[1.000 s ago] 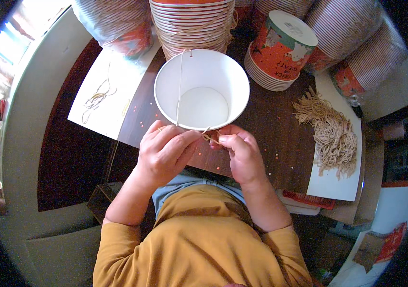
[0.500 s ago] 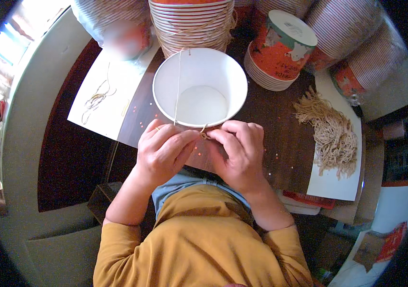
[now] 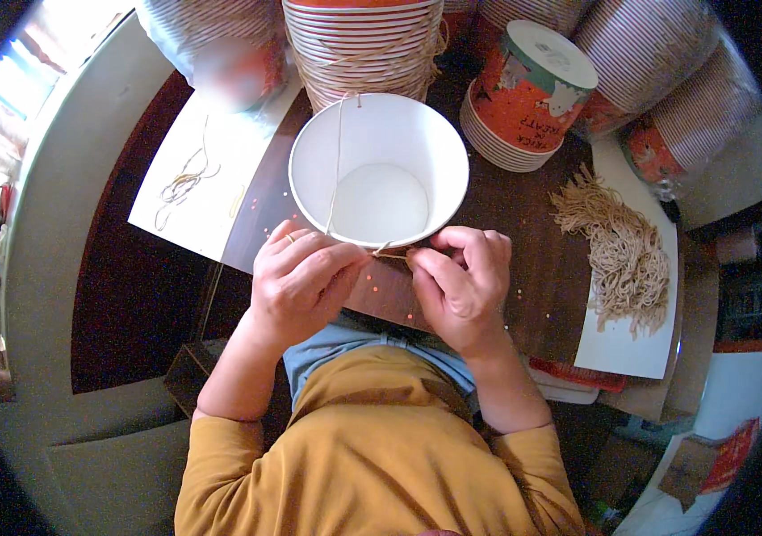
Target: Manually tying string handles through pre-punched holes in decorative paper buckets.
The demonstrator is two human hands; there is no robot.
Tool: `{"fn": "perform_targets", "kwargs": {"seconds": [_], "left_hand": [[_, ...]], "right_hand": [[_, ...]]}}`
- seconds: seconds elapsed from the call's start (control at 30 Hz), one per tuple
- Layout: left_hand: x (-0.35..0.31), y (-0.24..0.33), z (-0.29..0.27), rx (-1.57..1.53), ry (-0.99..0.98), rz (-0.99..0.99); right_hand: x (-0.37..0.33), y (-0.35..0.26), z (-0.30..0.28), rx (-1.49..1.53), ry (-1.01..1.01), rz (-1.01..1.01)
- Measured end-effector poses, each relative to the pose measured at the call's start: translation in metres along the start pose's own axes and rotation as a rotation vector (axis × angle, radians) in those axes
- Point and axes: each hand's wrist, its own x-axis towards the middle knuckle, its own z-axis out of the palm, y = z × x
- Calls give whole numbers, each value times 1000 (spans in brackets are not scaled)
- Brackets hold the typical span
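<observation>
A white-lined paper bucket (image 3: pixel 381 201) lies tipped with its mouth facing me. Thin tan cord (image 3: pixel 338 165) runs across its opening from the far rim to the near rim, where it passes through the wall and forms a small knot. My left hand (image 3: pixel 305 277) is closed at the near rim, pinching the cord just left of the knot. To the right of the knot, my right hand (image 3: pixel 466 281) pinches the cord's end between thumb and forefinger. A short stretch of cord shows taut between the two hands.
Behind the bucket stands a tall nested stack of buckets (image 3: pixel 363 54). Right of it, an upside-down orange bucket (image 3: pixel 524 98) rests on more. A heap of cut cords (image 3: pixel 622 255) lies on white board at right; loose strands (image 3: pixel 186 183) lie on paper at left. Small paper dots dot the table.
My right hand has moved right, away from my left, drawing the cord end out and tightening the knot. My left hand has stayed nearly in place.
</observation>
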Motion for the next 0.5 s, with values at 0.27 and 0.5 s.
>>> {"fn": "perform_targets", "kwargs": {"seconds": [0.27,0.5], "left_hand": [[-7,8,-5,-118,-77,-160],[-7,20,-12,-257,-111,-151]], "right_hand": [[-1,0,1,-43,19,-9],[0,-15,-1,57,20,-153]]}}
